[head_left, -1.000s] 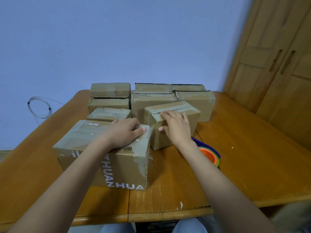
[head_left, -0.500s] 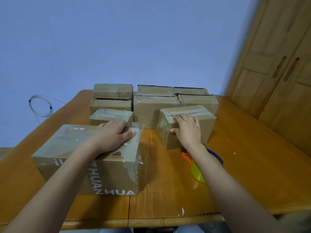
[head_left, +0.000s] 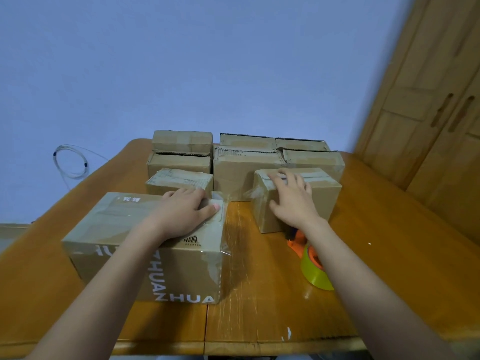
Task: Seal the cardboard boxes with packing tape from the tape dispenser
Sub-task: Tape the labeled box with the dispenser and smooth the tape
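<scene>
Both boxes have slid apart since a second ago, baring the tape dispenser [head_left: 309, 258] by the right wrist. On the big printed box [head_left: 145, 245] near the front left, the left hand [head_left: 179, 214] lies flat, fingers straight, pressing its taped top. To the right, the right hand [head_left: 292, 198] rests on the smaller box [head_left: 296, 198], fingers spread over the top edge and thumb down its front face. More cardboard boxes [head_left: 241, 165] stand behind them on the orange wooden table [head_left: 389, 255]. Beyond are a blue wall [head_left: 207, 61], a coiled cable [head_left: 70, 162] and a wooden wardrobe [head_left: 428, 113].
</scene>
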Available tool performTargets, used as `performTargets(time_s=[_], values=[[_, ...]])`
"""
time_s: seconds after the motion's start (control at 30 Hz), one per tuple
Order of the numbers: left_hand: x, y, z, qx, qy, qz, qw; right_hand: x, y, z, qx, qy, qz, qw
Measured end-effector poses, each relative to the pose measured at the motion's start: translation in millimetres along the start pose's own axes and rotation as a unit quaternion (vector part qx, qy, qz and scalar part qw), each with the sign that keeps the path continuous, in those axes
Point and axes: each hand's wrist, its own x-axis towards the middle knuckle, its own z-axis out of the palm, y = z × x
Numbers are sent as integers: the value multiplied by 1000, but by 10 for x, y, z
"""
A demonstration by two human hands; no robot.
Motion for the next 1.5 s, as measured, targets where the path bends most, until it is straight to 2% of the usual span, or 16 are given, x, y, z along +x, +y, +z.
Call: performTargets(time_s=[0.07, 0.17, 0.3, 0.47, 0.7, 0.8, 0.87, 0.93, 1.0, 1.07, 1.13, 1.2, 1.27, 1.37, 1.43, 1.5], values=[[-2, 9, -9, 6, -4, -2, 1000, 84, -23, -62, -14, -15, -61, 998], [3, 6, -4, 8, -3, -3, 1000, 244, -66, -140, -92, -87, -145, 981], [13, -4, 9, 13, -2, -3, 1000, 422, -202, -183, -232, -189, -184, 936], [18, -15, 28, 9, 2, 0, 1000, 468, -350, -144, -393, -198, -233, 867], [-7, -3, 19, 10, 8, 4, 1000, 448, -459, -79, -471, -251, -246, 809], [-40, -4, 13, 13, 13, 6, 1000, 472, -484, -27, -472, -259, -258, 803], [-66, -3, 16, 13, 19, 5, 1000, 531, -479, -23, -432, -281, -245, 821], [-76, 5, 10, 11, 18, 4, 1000, 568, -473, -61, -308, -288, -214, 881], [-76, 13, -1, 9, 11, 2, 1000, 519, -464, -137, -141, -222, -195, 945], [-76, 21, -5, 8, 10, 2, 1000, 390, -460, -206, 8, -106, -170, 980], [-77, 32, -10, 6, 11, 2, 1000, 223, -461, -240, 135, -43, -152, 978], [-75, 36, -14, 5, 11, 1, 1000, 66, -471, -199, 208, -53, -165, 963], [-71, 42, -18, 7, 12, 2, 1000, -47, -509, -92, 222, -71, -185, 955], [-67, 48, -17, 13, 13, 2, 1000, -116, -598, 80, 228, -47, -173, 957], [-58, 41, -11, 13, 12, 0, 1000, -129, -668, 172, 274, -24, -143, 951], [-45, 28, -4, 12, 10, -3, 1000, -132, -737, 207, 370, -30, -50, 927]])
